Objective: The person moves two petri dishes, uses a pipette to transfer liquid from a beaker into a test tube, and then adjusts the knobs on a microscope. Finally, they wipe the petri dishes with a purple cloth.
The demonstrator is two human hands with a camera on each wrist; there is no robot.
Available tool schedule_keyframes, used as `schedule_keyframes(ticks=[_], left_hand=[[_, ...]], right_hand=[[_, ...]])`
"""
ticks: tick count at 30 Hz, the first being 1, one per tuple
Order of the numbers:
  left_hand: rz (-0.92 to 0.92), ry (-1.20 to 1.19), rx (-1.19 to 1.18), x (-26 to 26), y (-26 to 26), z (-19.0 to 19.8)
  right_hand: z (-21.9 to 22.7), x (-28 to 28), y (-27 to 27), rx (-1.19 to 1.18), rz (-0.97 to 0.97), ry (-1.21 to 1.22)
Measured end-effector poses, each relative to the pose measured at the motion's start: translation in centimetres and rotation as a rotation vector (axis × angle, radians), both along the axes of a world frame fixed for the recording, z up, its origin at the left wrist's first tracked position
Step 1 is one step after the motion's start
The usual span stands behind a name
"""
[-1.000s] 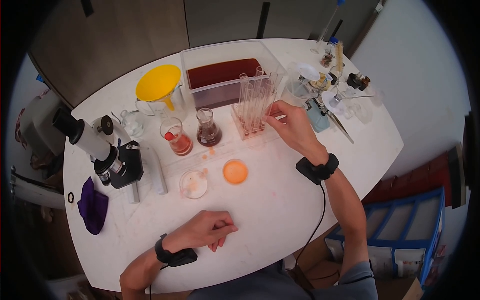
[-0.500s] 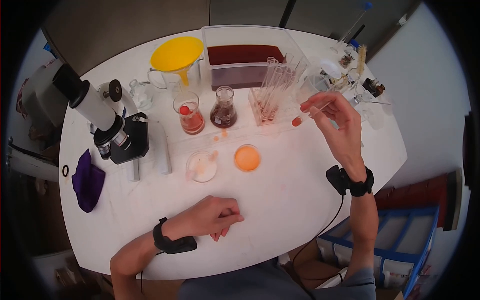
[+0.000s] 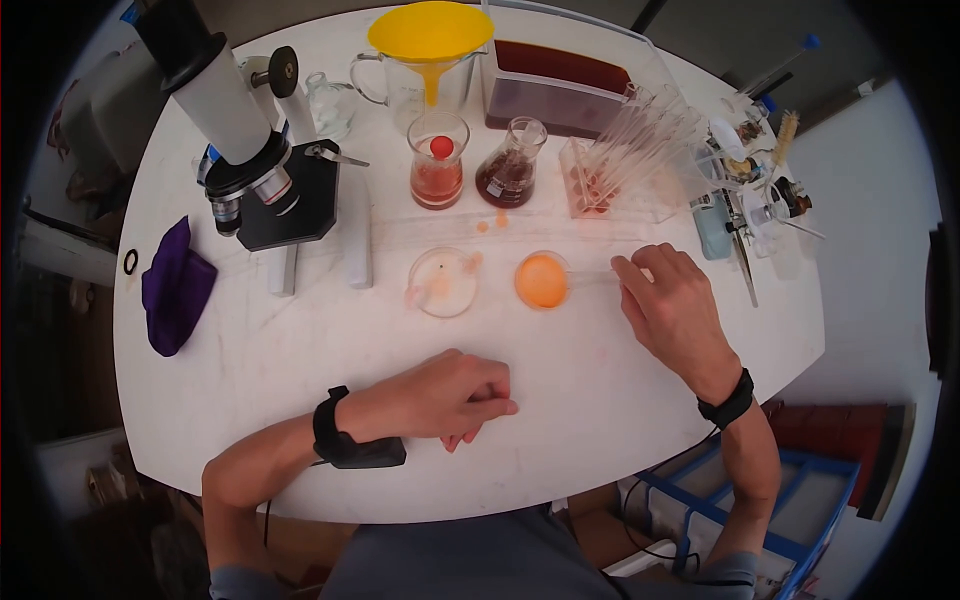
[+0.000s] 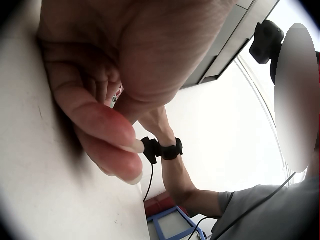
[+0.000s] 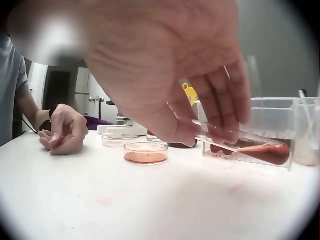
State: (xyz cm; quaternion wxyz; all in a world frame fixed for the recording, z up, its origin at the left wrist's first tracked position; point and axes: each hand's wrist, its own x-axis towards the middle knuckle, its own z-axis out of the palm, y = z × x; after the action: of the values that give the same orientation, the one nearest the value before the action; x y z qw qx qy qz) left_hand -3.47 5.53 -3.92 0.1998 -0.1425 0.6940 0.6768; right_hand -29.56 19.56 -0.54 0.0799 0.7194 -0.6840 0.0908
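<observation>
My right hand grips a glass test tube lying nearly level, with red liquid pooled at its closed end. In the head view the tube's other end reaches the right rim of a petri dish holding orange liquid. A second, mostly clear petri dish lies to its left. Nearer the front edge, my left hand rests on the table, fingers loosely curled and holding nothing. Behind the right hand stands a clear rack with several slanting test tubes.
A flask of red liquid with a red ball and a conical flask of dark liquid stand behind the dishes. Left are a microscope and purple cloth; behind, a yellow funnel and plastic bin.
My right hand has taken a test tube from beside the rack and brought it forward and left to the orange dish. The left hand stays put while the head view has shifted.
</observation>
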Motion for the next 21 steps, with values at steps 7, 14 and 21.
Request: schedule_keyframes(ticks=[7, 14, 21], left_hand=[[-0.008, 0.019, 0.004, 0.0, -0.1, -0.2], [-0.003, 0.019, 0.01, 0.0, -0.1, -0.2], [-0.005, 0.005, 0.015, 0.0, -0.1, -0.2]], right_hand=[[0.6, 0.1, -0.8, 0.105, 0.058, 0.205], [2.5, 0.8, -1.5, 0.184, 0.095, 0.358], [5.3, 2.3, -2.3, 0.196, 0.15, 0.478]])
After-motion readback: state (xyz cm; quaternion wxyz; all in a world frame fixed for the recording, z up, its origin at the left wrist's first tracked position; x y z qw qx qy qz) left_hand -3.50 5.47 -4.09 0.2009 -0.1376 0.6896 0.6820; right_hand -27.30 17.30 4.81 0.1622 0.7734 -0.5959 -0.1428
